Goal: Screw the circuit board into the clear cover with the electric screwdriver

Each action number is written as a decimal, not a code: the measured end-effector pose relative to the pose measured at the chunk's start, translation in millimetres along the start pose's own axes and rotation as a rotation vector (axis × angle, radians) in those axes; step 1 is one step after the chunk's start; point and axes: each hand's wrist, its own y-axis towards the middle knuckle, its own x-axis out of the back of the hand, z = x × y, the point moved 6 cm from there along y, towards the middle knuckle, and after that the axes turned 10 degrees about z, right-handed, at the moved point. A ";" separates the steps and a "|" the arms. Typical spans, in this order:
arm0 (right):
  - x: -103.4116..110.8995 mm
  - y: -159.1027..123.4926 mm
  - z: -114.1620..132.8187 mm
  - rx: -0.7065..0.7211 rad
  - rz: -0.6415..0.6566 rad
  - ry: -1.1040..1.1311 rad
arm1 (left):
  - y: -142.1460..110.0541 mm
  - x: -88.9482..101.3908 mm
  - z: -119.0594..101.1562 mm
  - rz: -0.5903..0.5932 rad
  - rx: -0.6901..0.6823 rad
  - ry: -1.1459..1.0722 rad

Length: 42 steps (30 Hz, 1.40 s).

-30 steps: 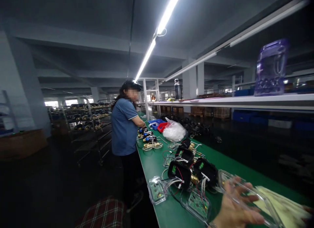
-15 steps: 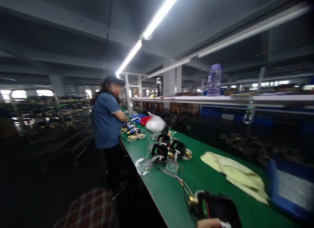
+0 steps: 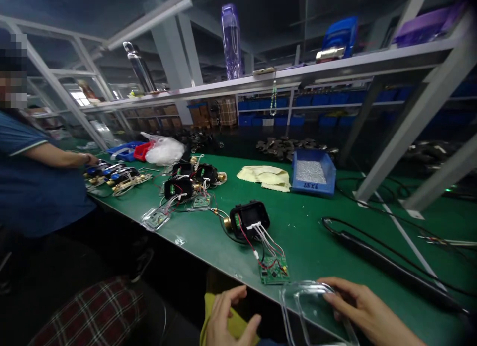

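Right hand [image 3: 367,311] holds a clear plastic cover [image 3: 316,313] at the near edge of the green bench [image 3: 313,237], fingers laid over its top right rim, cover tilted toward the person. Left hand [image 3: 229,321] is just left of the cover, not touching it, fingers loosely curled and part open, nothing in it; yellow cloth [image 3: 233,321] sits under/behind that hand, below the bench edge. Just beyond the cover, on the bench: small green circuit board [image 3: 274,272], joined by red, white & black wires [image 3: 263,242] to a black housing [image 3: 249,218] w/ a brass fitting [image 3: 226,222] on its left side. Further left, a cluster of similar black units [image 3: 192,179] w/ wires & clear covers. Behind: folded yellow cloths [image 3: 266,176], and just beside them a blue bin [image 3: 313,172] of small silvery parts. Black cable [image 3: 376,259] runs across the bench at right. White plastic bag [image 3: 164,150] far left, near red & blue trays. A co-worker in a blue shirt [image 3: 33,177] stands at the left, arm out over the bench. Purple bottle [image 3: 231,40] on the upper shelf [image 3: 335,65].
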 end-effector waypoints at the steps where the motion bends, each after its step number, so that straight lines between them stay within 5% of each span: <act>1: 2.7 -0.1 -3.2 -0.006 -0.007 0.004 | 7.5 2.7 -5.8 -0.021 -0.011 0.034; 10: 22.8 -10.1 -14.3 -0.084 -0.070 0.114 | 64.2 -27.0 -76.4 -0.062 -0.035 0.282; 15: 36.6 -31.4 -37.4 -0.180 -0.159 0.182 | 68.3 -49.1 -79.1 -0.029 0.036 0.293; 20: 55.3 -42.3 -47.0 -0.217 -0.230 0.198 | 60.6 -59.1 -78.3 -0.127 -0.013 0.240; 28: 72.5 -42.4 -44.1 -0.210 -0.245 0.215 | 64.1 -81.4 -103.0 -0.009 -0.059 0.395; 33: 76.2 -43.7 -39.3 -0.183 -0.236 0.214 | 78.6 -90.6 -109.0 0.043 -0.053 0.312; 37: 81.5 -39.9 -43.4 -0.183 -0.224 0.159 | 81.6 -86.2 -105.8 0.074 -0.166 0.159; 42: 80.9 -15.8 -28.6 -0.154 -0.116 -0.032 | 83.3 -55.0 -104.6 0.074 -0.315 0.043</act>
